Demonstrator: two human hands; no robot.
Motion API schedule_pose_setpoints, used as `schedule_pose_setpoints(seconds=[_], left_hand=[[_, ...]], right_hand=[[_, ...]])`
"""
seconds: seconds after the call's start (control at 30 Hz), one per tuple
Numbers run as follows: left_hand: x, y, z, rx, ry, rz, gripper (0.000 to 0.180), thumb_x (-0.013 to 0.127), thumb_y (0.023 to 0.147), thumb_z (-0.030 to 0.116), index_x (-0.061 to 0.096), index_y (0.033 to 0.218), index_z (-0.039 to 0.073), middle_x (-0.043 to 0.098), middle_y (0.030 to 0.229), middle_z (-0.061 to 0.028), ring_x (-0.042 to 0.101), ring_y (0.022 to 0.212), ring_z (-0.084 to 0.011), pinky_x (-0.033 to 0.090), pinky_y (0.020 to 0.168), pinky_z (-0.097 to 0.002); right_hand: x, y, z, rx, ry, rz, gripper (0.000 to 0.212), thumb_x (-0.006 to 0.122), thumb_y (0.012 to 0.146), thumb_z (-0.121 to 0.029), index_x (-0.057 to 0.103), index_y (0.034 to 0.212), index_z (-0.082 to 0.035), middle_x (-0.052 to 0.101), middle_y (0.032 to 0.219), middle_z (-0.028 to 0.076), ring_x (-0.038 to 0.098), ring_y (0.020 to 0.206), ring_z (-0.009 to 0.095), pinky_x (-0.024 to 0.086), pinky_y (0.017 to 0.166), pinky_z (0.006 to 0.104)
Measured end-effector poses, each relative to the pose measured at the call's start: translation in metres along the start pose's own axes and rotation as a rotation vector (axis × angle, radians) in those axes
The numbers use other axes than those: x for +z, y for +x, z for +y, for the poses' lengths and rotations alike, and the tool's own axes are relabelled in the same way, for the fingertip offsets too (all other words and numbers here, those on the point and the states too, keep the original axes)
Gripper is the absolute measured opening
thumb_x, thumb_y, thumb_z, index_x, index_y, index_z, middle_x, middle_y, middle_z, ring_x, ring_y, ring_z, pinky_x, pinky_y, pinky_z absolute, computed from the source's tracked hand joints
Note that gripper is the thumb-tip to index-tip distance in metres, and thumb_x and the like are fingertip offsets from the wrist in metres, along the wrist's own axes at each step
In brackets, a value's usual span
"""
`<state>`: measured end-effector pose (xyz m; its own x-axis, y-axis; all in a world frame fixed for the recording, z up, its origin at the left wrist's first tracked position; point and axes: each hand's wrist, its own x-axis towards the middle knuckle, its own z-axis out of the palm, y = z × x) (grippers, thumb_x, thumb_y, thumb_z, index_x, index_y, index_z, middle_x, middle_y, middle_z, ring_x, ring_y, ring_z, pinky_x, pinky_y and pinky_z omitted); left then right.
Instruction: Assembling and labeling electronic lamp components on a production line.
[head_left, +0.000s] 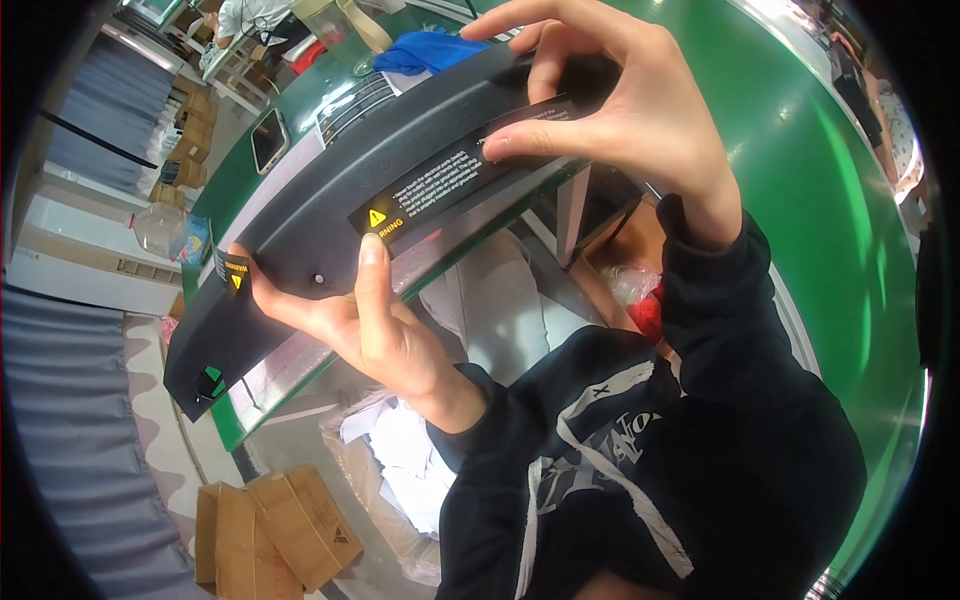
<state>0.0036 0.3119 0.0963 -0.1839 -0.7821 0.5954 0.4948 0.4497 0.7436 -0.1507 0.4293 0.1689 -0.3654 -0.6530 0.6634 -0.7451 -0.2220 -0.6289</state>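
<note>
A long, curved black plastic panel (320,215) lies tilted across the near edge of the green table. On its face is a black warning label (440,185) with a yellow triangle and pale print. My left hand (390,345) has its thumb on the label's lower left corner. A smaller warning label (236,274) shows at the tip of that hand's stretched index finger; how it is held there I cannot make out. From above, my right hand (640,105) has its thumb on the label's right part, the index finger bent toward the label's upper edge.
Beyond the panel on the green table (800,230) are a phone (269,140), a blue cloth (425,52) and a clear jug (340,30). A plastic bottle (170,233) stands left. Cardboard boxes (275,530) and white papers (400,470) lie below. A person (255,20) sits far off.
</note>
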Motion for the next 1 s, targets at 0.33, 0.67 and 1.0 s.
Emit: schedule_pose_setpoints(seconds=[0.33, 0.67, 1.0], left_hand=[[-0.003, 0.002, -0.004, 0.030, 0.011, -0.006, 0.070, 0.055, 0.082, -0.001, 0.018, 0.141, 0.007, 0.048, 0.120, -0.0192, 0.056, 0.103, -0.0261, 0.050, 0.083, -0.0398], [-0.001, 0.002, -0.003, 0.009, -0.031, -0.003, 0.069, 0.055, 0.082, -0.003, 0.018, 0.140, 0.008, 0.047, 0.122, -0.0177, 0.055, 0.105, -0.0253, 0.050, 0.084, -0.0395], [0.004, 0.002, -0.002, 0.070, -0.067, 0.054, 0.075, 0.054, 0.081, -0.004, 0.014, 0.142, 0.013, 0.042, 0.127, -0.0171, 0.056, 0.102, -0.0261, 0.050, 0.084, -0.0368]], right_hand=[[0.000, 0.000, 0.003, -0.074, -0.063, 0.004, 0.050, 0.083, 0.064, -0.018, 0.062, 0.107, -0.004, 0.060, 0.063, 0.001, 0.058, 0.064, 0.008, 0.044, 0.066, 0.0200], [-0.002, -0.002, 0.003, -0.143, -0.322, 0.055, 0.045, 0.081, 0.066, -0.021, 0.062, 0.104, -0.006, 0.055, 0.066, 0.001, 0.054, 0.067, 0.013, 0.042, 0.065, 0.0261], [0.027, -0.044, 0.004, -0.348, -0.618, 0.414, 0.034, 0.060, 0.087, -0.022, 0.059, 0.118, -0.009, 0.062, 0.111, 0.007, 0.059, 0.101, 0.019, 0.041, 0.090, 0.0303]])
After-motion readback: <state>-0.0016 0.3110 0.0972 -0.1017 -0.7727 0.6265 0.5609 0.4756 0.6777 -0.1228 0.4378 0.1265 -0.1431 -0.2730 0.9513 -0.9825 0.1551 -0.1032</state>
